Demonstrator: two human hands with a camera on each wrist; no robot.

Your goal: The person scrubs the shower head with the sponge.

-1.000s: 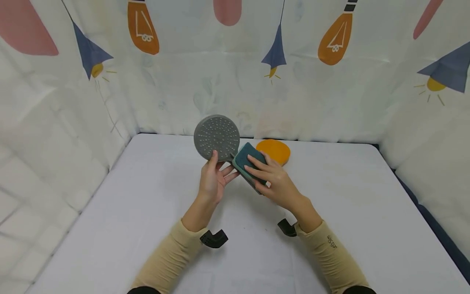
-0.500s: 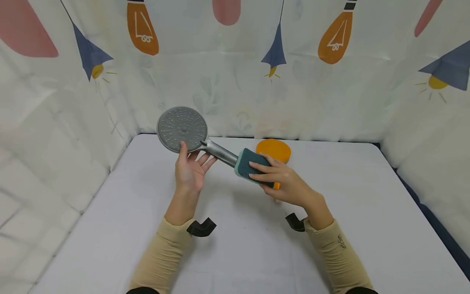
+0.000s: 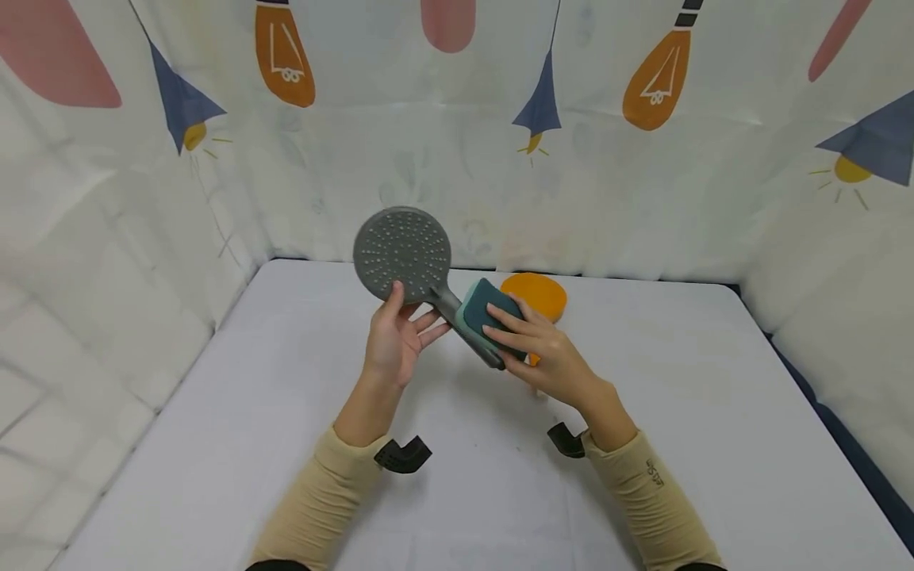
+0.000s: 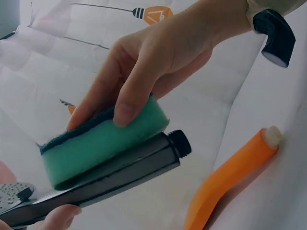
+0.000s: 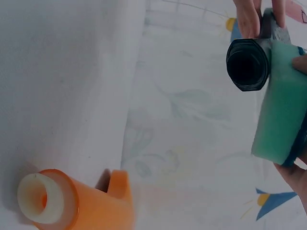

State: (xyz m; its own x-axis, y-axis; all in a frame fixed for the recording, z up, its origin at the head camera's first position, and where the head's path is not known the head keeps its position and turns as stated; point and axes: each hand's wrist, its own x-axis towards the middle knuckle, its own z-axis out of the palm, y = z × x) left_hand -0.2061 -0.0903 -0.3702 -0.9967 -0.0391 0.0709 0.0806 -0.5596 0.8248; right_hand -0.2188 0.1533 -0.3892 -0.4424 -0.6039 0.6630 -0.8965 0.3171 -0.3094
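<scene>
A grey hand shower [image 3: 402, 250] is held above the table by my left hand [image 3: 391, 341]. Its thumb lies on the edge of the nozzle face, with the other fingers behind the neck. My right hand [image 3: 555, 361] grips a sponge [image 3: 493, 313], dark teal on one side and light green on the other. In the left wrist view the sponge's green side [image 4: 105, 153] lies along the shower handle [image 4: 129, 167], short of its black threaded end [image 4: 179, 143]. From the right wrist view, the handle's open end [image 5: 247, 64] shows beside the sponge.
Behind my right hand an orange object [image 3: 539, 295] with a round head lies on the table. Its orange handle [image 4: 230, 172] ends in a whitish hollow tip [image 5: 41, 199]. The white table [image 3: 286, 357] meets printed cloth walls [image 3: 443, 159] at the back and sides.
The hand shower first went left, so more handle showed, then came back right and tilted more steeply. The sponge now covers the handle's middle again. Both hands kept their hold.
</scene>
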